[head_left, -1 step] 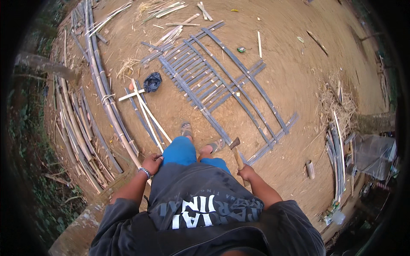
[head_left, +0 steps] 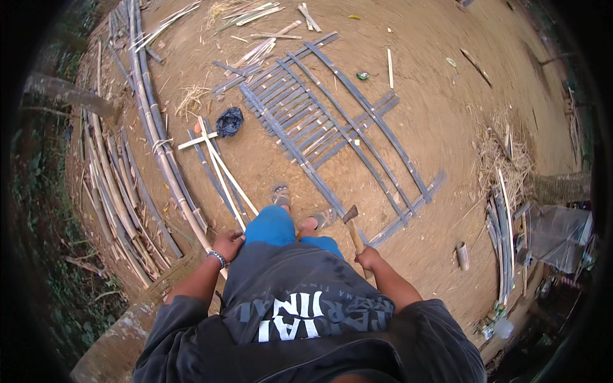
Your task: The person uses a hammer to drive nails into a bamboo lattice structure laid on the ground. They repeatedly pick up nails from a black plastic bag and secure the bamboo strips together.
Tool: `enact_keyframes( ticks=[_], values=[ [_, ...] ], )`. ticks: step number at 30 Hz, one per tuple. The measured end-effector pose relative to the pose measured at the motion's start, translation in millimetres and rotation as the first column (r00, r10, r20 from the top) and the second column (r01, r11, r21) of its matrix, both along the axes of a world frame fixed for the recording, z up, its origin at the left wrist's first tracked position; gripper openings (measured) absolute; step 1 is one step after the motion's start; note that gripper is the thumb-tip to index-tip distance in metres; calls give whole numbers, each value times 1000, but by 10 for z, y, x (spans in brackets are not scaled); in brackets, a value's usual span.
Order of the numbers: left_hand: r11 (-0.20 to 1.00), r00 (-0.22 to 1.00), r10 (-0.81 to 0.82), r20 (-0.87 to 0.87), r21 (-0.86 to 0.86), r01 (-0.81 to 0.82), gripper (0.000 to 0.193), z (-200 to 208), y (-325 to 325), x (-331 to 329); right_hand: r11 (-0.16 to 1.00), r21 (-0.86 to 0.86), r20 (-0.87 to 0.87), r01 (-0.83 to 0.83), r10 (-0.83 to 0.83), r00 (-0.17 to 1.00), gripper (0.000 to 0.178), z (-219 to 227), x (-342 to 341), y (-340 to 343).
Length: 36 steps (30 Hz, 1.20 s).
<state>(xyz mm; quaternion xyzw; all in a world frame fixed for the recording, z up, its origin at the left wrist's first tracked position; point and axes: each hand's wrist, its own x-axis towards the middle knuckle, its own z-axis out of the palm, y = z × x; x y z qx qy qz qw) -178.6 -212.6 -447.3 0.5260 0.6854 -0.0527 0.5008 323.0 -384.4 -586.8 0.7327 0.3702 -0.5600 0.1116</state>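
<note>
My right hand (head_left: 367, 256) is closed round the wooden handle of a hatchet (head_left: 354, 231), its dark metal head tilted up and away from me. By my left thigh, my left hand (head_left: 228, 245) rests against the blue shorts (head_left: 271, 226), a beaded bracelet on its wrist. Its fingers look loosely bent, with no held thing visible. The ends of pale split strips (head_left: 223, 167) lie just beyond that hand. In front of my feet a bamboo frame (head_left: 332, 185) of dark rails lies on the ground, with a row of short crosspieces along its left part.
Long bamboo poles (head_left: 151, 121) lie along the left, tied together in one place. A crumpled black plastic bag (head_left: 229, 122) sits beside crossed strips. Cut pieces (head_left: 255, 54) are scattered at the far side. Rightward are a short bamboo tube (head_left: 462, 255), upright-looking strips (head_left: 502, 242) and dry shavings (head_left: 507, 156).
</note>
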Motion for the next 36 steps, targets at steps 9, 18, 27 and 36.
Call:
enact_keyframes(
  ticks=[9,18,27,36],
  values=[
    [987,997,-64,-43,-151,57,68,-230,145,-549,997,-3,98,-79,78,992,43,393,-204,419],
    [960,957,-277,-85,6,279,62,-388,1157,-497,951,-135,57,-277,287,956,56,194,-487,337],
    [906,925,-376,-54,187,380,53,-331,2078,-214,983,-127,114,-133,148,982,56,470,-857,358],
    [828,832,-546,-93,93,553,60,-475,2177,-276,994,-105,74,8,0,997,58,425,-1230,68]
  ],
)
